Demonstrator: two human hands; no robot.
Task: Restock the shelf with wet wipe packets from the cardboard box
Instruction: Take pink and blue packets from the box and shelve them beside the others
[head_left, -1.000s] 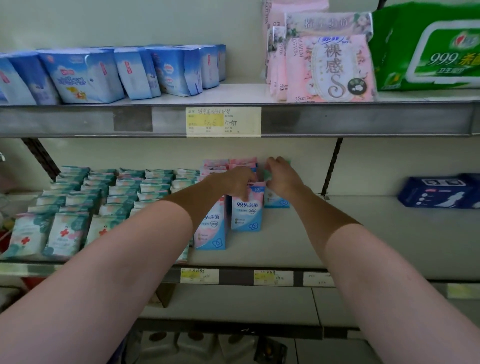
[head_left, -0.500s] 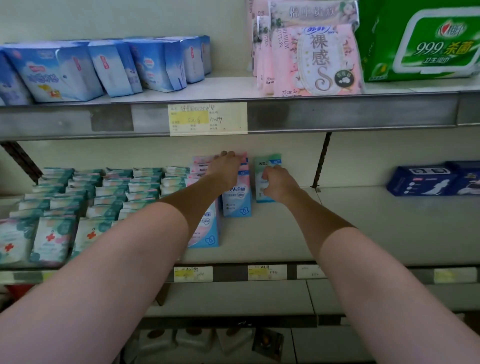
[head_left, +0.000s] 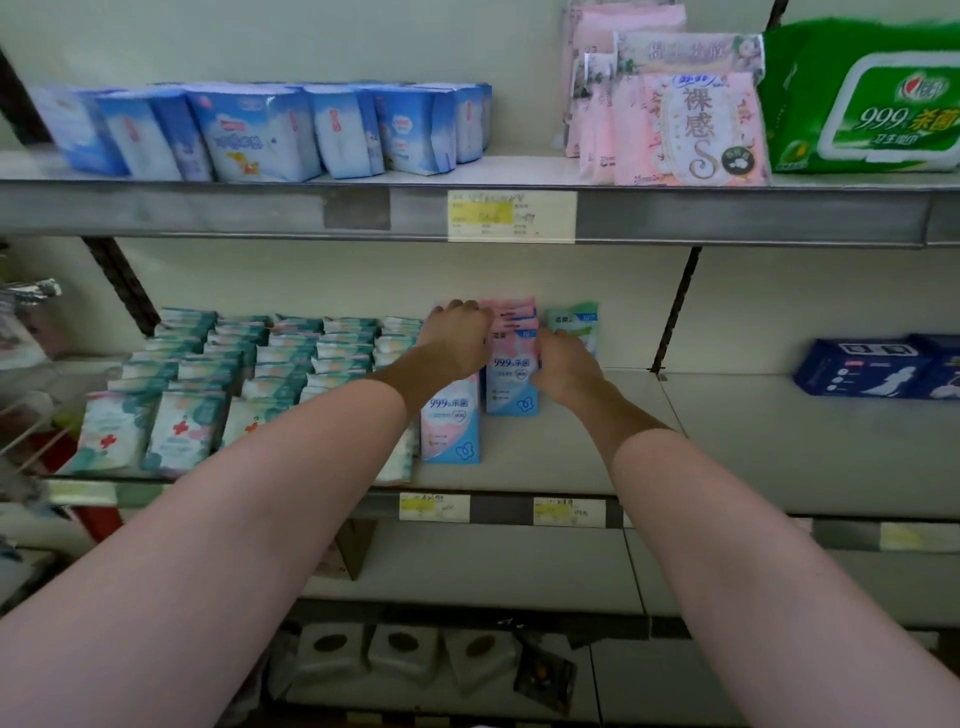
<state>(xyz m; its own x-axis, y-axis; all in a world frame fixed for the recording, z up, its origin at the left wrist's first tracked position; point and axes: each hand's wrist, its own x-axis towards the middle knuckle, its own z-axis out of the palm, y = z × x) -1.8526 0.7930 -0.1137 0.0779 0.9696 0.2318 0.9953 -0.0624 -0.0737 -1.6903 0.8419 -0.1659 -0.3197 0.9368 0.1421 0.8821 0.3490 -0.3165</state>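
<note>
Two rows of pink-and-blue wet wipe packets (head_left: 511, 382) stand upright on the middle shelf (head_left: 545, 457). My left hand (head_left: 457, 340) reaches over the left row (head_left: 451, 421), its fingers curled over the tops of the back packets. To the right of the other row, my right hand (head_left: 563, 366) has its fingertips pressed against that row's side. A green wet wipe packet (head_left: 574, 319) stands alone at the back, just behind my right hand. The cardboard box is out of view.
Several rows of teal packets with red crosses (head_left: 223, 379) fill the shelf's left part. Dark blue packs (head_left: 872, 366) lie at the far right, with bare shelf between. The upper shelf (head_left: 727, 218) holds blue, pink and green packs. White items (head_left: 400, 649) sit below.
My right hand has let go of the green packet, which now stands at the back, and moved left to the pink-and-blue row. My left hand stays on the left row.
</note>
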